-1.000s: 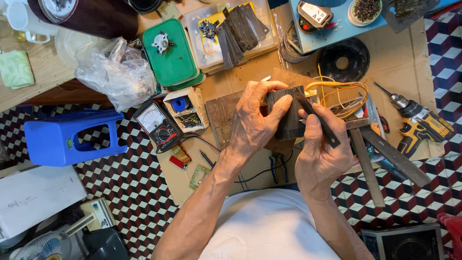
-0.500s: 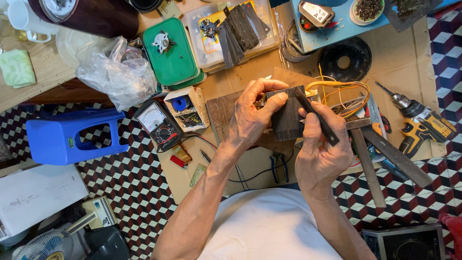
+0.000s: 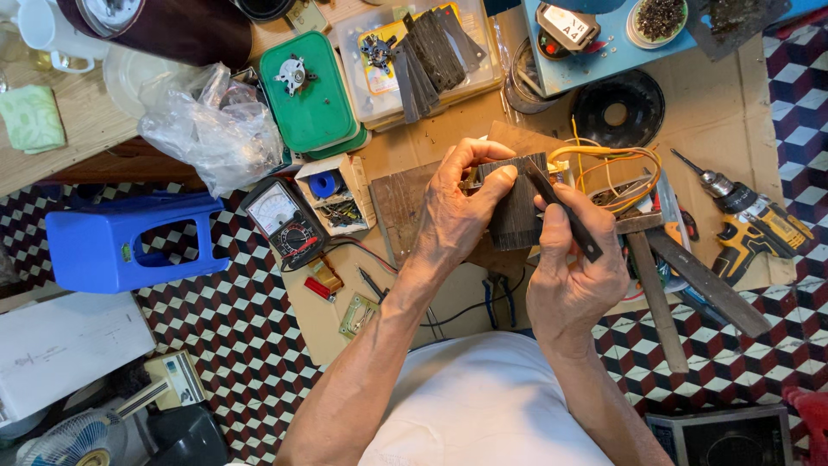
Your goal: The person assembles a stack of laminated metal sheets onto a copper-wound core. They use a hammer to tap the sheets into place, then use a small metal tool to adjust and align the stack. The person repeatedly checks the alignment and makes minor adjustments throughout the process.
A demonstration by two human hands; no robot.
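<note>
At the far left a blue plastic stool (image 3: 121, 243) is lying on the checkered floor (image 3: 250, 345), and above it a crumpled clear plastic bag (image 3: 211, 129) is slumping over the edge of the wooden bench (image 3: 52, 168). Next come a green lidded box (image 3: 310, 95) and, on the left part of the cardboard sheet (image 3: 733, 95) that is carrying most of the work, a meter with a dial (image 3: 285, 224) beside a small open carton of parts (image 3: 336, 194).

In the middle the person's left hand (image 3: 453, 216) is gripping a dark stack of thin metal plates (image 3: 516, 207) – thumb and fingers closed around its left side, holding it up just above a worn wooden board (image 3: 401, 203). The right hand (image 3: 573, 280) is pinching a single dark metal strip (image 3: 565, 211) and angling its upper end against the right face of the stack. Yellow and orange wires (image 3: 612, 164) are looping out behind the stack.

Further right two long flat bars (image 3: 681, 276) are lying crossed near the sheet's right edge, and a yellow cordless drill (image 3: 755, 229) is resting beyond them.

The risks seem to be these – the thin strip may be bending or jamming if it is meeting the stack askew, its edges look likely to be cutting bare fingertips under pressure, and the wires behind could be getting nicked if the strip is slipping past.
</note>
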